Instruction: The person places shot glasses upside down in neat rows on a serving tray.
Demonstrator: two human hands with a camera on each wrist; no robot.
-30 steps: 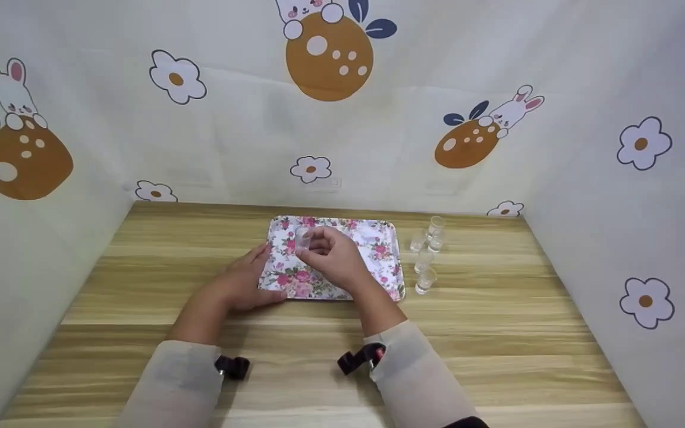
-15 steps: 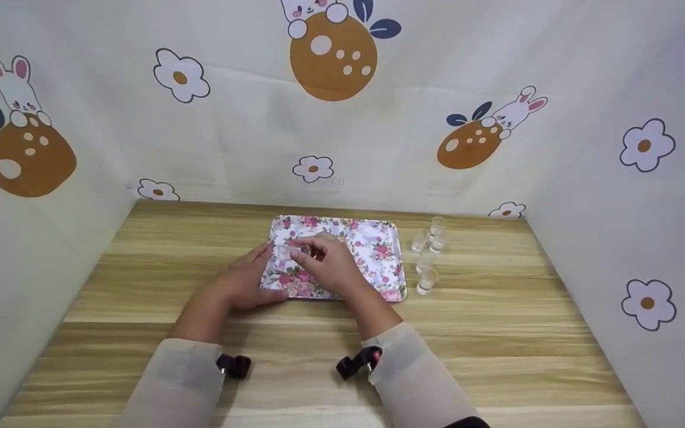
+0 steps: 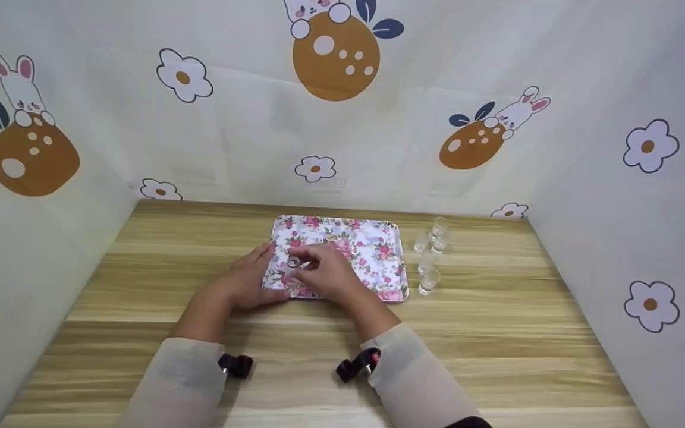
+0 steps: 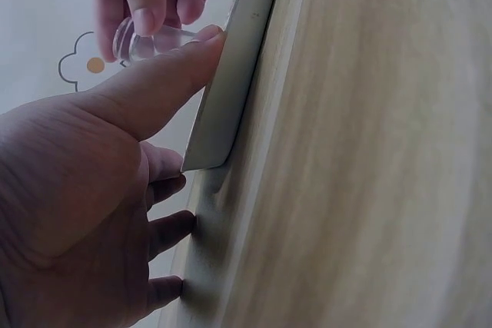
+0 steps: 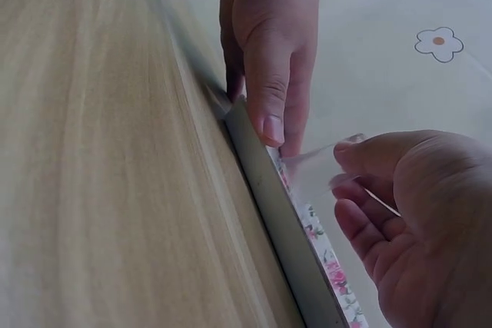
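A white tray (image 3: 372, 255) with pink flowers lies on the wooden table. My left hand (image 3: 251, 279) holds its near left corner, the thumb (image 4: 165, 78) on the near rim and the fingers along the left side. In my right hand (image 3: 330, 273), thumb and fingers pinch a small clear shot glass (image 4: 142, 44) over the tray's left part. The thick base of the shot glass points up and its mouth faces down toward the tray; the mouth is partly hidden behind the left thumb in the left wrist view.
Several more clear shot glasses (image 3: 429, 280) stand in a loose cluster just right of the tray. A patterned cloth wall (image 3: 247, 142) closes off the table's back and both sides. Black wrist cameras (image 3: 236, 365) hang at both sleeves.
My right hand has turned the shot glass from upright, through lying sideways, to mouth down, and drawn it slightly nearer over the tray. The left hand stays at the tray's corner.
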